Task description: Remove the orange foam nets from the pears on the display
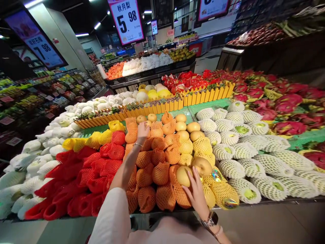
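With straight ahead as 12 o'clock, the right hand [196, 194] reaches in from about 5 o'clock, its wrist bent and its fingers [191, 187] spread, not pinching. They lie against a bare golden pear [183, 176] and reach towards a second golden pear [202, 166] just beside it. A wristwatch [210, 219] sits on that wrist. The left arm [124, 173], in a white sleeve [109, 213], stretches out towards 12 o'clock across a heap of orange foam nets [157, 173], and the left hand [143, 133] is bunched with its back up. Whether it is pinching anything cannot be told, since the fingers are hidden, but it sits on the orange-netted fruit just short of a row of bare pears [180, 126]. Yellow-netted fruit [186, 147] lies between the two hands and the far pears. Red foam nets [93, 176] fill the 9 o'clock side, white-netted pears [256, 159] lie at 3 o'clock, and dragon fruit [288, 128] sits beyond them at 2 o'clock. A low yellow picket fence [154, 107] runs behind the pears at 12 o'clock.
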Action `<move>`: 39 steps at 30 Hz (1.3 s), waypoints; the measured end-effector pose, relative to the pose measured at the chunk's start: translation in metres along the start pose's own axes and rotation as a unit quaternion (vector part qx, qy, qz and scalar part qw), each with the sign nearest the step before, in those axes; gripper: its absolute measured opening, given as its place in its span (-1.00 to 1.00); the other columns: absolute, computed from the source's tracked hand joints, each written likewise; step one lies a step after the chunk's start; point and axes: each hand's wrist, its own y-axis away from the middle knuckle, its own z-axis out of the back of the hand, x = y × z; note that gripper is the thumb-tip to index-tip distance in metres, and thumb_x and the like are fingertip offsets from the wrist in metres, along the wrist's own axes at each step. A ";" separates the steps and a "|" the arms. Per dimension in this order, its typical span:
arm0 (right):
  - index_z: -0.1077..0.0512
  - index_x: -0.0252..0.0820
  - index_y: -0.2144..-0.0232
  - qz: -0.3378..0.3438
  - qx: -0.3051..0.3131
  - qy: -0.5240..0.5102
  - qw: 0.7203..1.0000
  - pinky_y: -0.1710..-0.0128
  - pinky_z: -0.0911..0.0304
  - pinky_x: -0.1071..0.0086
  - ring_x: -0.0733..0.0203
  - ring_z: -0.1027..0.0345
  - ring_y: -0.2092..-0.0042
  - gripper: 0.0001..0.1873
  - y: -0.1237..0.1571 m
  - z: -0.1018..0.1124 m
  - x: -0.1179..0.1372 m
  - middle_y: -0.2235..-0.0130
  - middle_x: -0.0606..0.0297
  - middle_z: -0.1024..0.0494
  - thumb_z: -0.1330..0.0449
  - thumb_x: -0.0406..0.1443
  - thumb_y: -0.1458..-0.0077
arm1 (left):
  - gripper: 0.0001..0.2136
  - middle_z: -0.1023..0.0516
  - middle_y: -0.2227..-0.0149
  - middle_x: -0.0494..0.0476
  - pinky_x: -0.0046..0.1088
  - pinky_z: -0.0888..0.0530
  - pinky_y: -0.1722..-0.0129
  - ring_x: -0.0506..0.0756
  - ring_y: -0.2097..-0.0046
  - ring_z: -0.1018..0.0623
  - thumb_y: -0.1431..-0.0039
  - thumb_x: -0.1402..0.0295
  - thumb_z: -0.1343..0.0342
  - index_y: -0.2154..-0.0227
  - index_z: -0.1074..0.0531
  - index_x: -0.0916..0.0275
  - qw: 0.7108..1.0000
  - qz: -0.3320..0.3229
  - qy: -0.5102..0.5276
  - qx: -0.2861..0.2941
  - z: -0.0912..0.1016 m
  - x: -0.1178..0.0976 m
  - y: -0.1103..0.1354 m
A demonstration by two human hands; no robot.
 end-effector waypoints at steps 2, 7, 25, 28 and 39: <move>0.10 0.07 -0.32 0.003 0.010 0.011 1.000 -0.21 -0.05 -0.17 -0.15 0.16 -0.35 -0.33 0.001 -0.002 0.003 -0.36 0.13 0.10 -0.05 -0.25 -0.24 | -0.61 -0.31 -0.05 0.59 -0.08 -0.28 -0.08 0.35 -0.16 -0.31 -0.24 0.23 0.07 0.01 -0.23 0.46 0.997 0.067 -0.043 -0.011 -0.002 0.010 -0.034; 0.04 0.06 -0.31 -0.013 0.012 0.036 0.999 -0.17 -0.14 -0.16 -0.17 0.04 -0.31 -0.30 0.007 -0.001 0.005 -0.32 0.09 -0.04 -0.12 -0.24 -0.20 | -0.48 -0.38 -0.02 0.45 -0.01 -0.32 -0.03 0.31 -0.08 -0.40 -0.15 0.08 -0.08 -0.01 -0.25 0.42 0.972 0.203 -0.115 0.027 -0.024 0.016 -0.070; 0.14 -0.01 -0.32 -0.088 0.019 -0.007 0.996 -0.24 -0.04 -0.06 -0.04 0.09 -0.33 -0.24 0.031 0.007 0.005 -0.30 0.02 0.01 -0.14 -0.20 -0.19 | -0.39 -0.46 0.02 0.33 0.16 0.18 -0.24 0.38 -0.18 -0.25 0.08 0.05 -0.21 0.00 -0.30 0.30 0.982 0.057 -0.139 -0.115 -0.008 0.022 -0.070; 0.14 -0.02 -0.32 -0.081 0.016 -0.007 0.997 -0.24 -0.05 -0.07 -0.05 0.07 -0.32 -0.22 0.033 0.007 0.002 -0.28 0.01 -0.02 -0.16 -0.19 -0.18 | -0.31 -0.38 -0.08 0.30 0.05 -0.07 -0.21 0.33 -0.14 -0.32 0.09 0.10 -0.24 -0.10 -0.21 0.26 0.988 -0.049 -0.060 -0.130 0.022 0.014 -0.047; 0.09 -0.01 -0.31 -0.083 0.000 -0.032 0.996 -0.22 -0.04 -0.11 -0.08 0.06 -0.31 -0.26 0.034 0.006 0.005 -0.28 0.02 -0.01 -0.16 -0.20 -0.18 | -0.41 -0.35 -0.08 0.28 -0.04 -0.30 -0.06 0.29 -0.04 -0.37 0.01 0.16 -0.24 -0.12 -0.30 0.09 0.918 -0.340 -0.130 0.157 0.016 0.029 0.225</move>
